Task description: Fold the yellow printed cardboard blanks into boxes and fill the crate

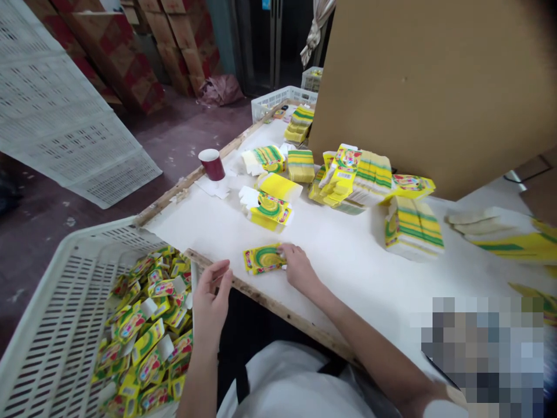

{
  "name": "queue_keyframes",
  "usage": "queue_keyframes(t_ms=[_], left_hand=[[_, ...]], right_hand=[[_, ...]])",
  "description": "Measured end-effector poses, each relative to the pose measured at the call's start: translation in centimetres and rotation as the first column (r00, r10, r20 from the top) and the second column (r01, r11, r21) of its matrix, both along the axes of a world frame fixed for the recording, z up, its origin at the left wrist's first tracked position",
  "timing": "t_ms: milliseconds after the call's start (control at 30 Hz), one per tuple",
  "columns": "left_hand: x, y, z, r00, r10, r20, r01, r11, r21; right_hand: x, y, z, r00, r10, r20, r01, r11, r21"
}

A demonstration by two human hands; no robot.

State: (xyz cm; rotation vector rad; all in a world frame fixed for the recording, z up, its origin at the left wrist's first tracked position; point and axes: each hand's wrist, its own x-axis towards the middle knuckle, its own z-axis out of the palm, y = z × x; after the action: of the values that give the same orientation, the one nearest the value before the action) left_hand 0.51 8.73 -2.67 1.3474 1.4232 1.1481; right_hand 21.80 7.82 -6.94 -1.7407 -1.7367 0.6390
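Observation:
My right hand (pixel 299 268) pinches the right end of a flat yellow-and-green carton (pixel 261 259) just above the white tabletop (pixel 343 255). Left of it, my left hand (pixel 213 285) hovers over the table's wooden front edge, fingers apart and slightly curled, holding nothing. Farther in lie small stacks of flat cartons (pixel 274 209), some fanned out. A white plastic crate (pixel 65 273) beside my left arm holds many small folded cartons (pixel 143 337).
A dark red cup (pixel 212 165) stands by the table's left edge. More carton stacks (pixel 413 226) line the back, before a tall cardboard sheet (pixel 418 87). White crates (pixel 69 116) are stacked at left. A pixelated patch covers the lower right.

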Motion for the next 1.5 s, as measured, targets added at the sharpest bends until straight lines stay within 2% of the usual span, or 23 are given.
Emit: queue_keyframes(t_ms=[67,167,233,333,367,433,467,533,600,733,833,933,1000,1067,1100,1167,1233,1300,1367,1400,1433,1467,1500], left_hand=[[0.6,-0.1,-0.5,0.997,0.043,0.071,-0.042,0.999,-0.005],[2.3,-0.6,-0.9,0.938,0.102,0.333,-0.102,0.995,-0.016],[3.9,-0.8,-0.5,0.836,0.067,0.545,-0.04,0.997,-0.063],[5.9,-0.8,0.8,0.635,0.058,0.77,0.062,0.99,-0.127],[6.3,-0.6,1.3,0.576,0.074,0.814,0.058,0.99,-0.131],[6.8,-0.1,2.2,0.483,0.121,0.868,-0.003,0.991,-0.136],[7.0,0.1,2.4,0.451,0.15,0.88,-0.045,0.988,-0.146],[7.0,0.3,2.4,0.438,0.196,0.877,-0.105,0.98,-0.167],[6.8,0.2,2.0,0.495,0.19,0.848,-0.114,0.982,-0.154],[6.0,-0.6,0.5,0.689,0.095,0.719,-0.051,0.995,-0.083],[5.1,-0.8,-0.2,0.792,0.14,0.595,-0.11,0.99,-0.087],[4.1,-0.6,0.5,0.878,0.166,0.449,-0.171,0.985,-0.03],[3.1,-0.6,1.9,0.936,0.14,0.324,-0.188,0.974,0.124],[2.3,-0.6,3.4,0.991,0.057,0.123,-0.092,0.948,0.305],[1.9,-0.6,4.1,1.0,-0.011,-0.021,0.017,0.938,0.346],[1.8,-0.6,4.7,0.929,-0.191,-0.316,0.28,0.922,0.267],[2.2,-0.5,4.3,0.793,-0.384,-0.472,0.469,0.88,0.073],[2.8,-0.4,3.3,0.727,-0.477,-0.494,0.532,0.846,-0.033],[3.5,-0.5,2.2,0.745,-0.439,-0.503,0.494,0.869,-0.026],[3.8,-0.6,1.8,0.765,-0.397,-0.508,0.459,0.889,-0.004],[4.0,-0.7,1.6,0.78,-0.361,-0.511,0.431,0.902,0.021],[4.3,-0.9,1.6,0.788,-0.342,-0.511,0.421,0.906,0.042],[4.5,-1.2,1.6,0.79,-0.346,-0.507,0.432,0.9,0.059]], right_hand=[[0.0,0.1,0.2,0.993,-0.034,-0.113,0.033,0.999,-0.014],[-0.5,-0.5,1.2,0.962,-0.042,-0.271,0.035,0.999,-0.03],[-1.3,-1.2,2.4,0.915,-0.012,-0.403,-0.005,0.999,-0.041],[-3.1,-2.5,4.6,0.72,0.037,-0.693,-0.12,0.99,-0.072],[-3.6,-2.9,5.2,0.64,0.048,-0.767,-0.154,0.986,-0.067],[-4.6,-3.5,6.0,0.532,0.085,-0.842,-0.212,0.977,-0.036],[-5.0,-3.8,6.1,0.509,0.101,-0.855,-0.231,0.973,-0.023],[-5.5,-3.9,6.0,0.535,0.107,-0.838,-0.234,0.972,-0.025],[-5.6,-3.8,5.5,0.583,0.058,-0.811,-0.175,0.983,-0.055],[-4.6,-3.1,4.7,0.61,-0.038,-0.792,-0.035,0.997,-0.075],[-3.4,-3.0,4.7,0.743,-0.017,-0.669,0.016,1.0,-0.008],[-2.2,-3.0,5.0,0.884,-0.02,-0.468,0.082,0.99,0.112],[-1.5,-2.9,5.2,0.944,-0.037,-0.328,0.116,0.968,0.224],[-1.0,-2.9,5.5,0.988,-0.027,-0.155,0.077,0.943,0.323],[-0.9,-2.9,5.7,0.998,0.002,-0.069,0.022,0.935,0.353],[-1.0,-3.0,6.0,0.993,0.104,0.049,-0.115,0.911,0.395],[-1.3,-3.3,6.2,0.976,0.201,0.082,-0.217,0.879,0.425],[-1.6,-3.5,6.1,0.983,0.186,0.007,-0.168,0.875,0.454],[-1.9,-3.6,5.8,0.977,0.042,-0.208,0.051,0.905,0.422],[-2.1,-3.6,5.7,0.935,-0.034,-0.353,0.169,0.918,0.359],[-2.3,-3.5,5.5,0.858,-0.089,-0.506,0.25,0.933,0.259],[-2.6,-3.5,5.4,0.75,-0.121,-0.65,0.265,0.956,0.128],[-2.9,-3.3,5.3,0.63,-0.14,-0.764,0.213,0.977,-0.003]])
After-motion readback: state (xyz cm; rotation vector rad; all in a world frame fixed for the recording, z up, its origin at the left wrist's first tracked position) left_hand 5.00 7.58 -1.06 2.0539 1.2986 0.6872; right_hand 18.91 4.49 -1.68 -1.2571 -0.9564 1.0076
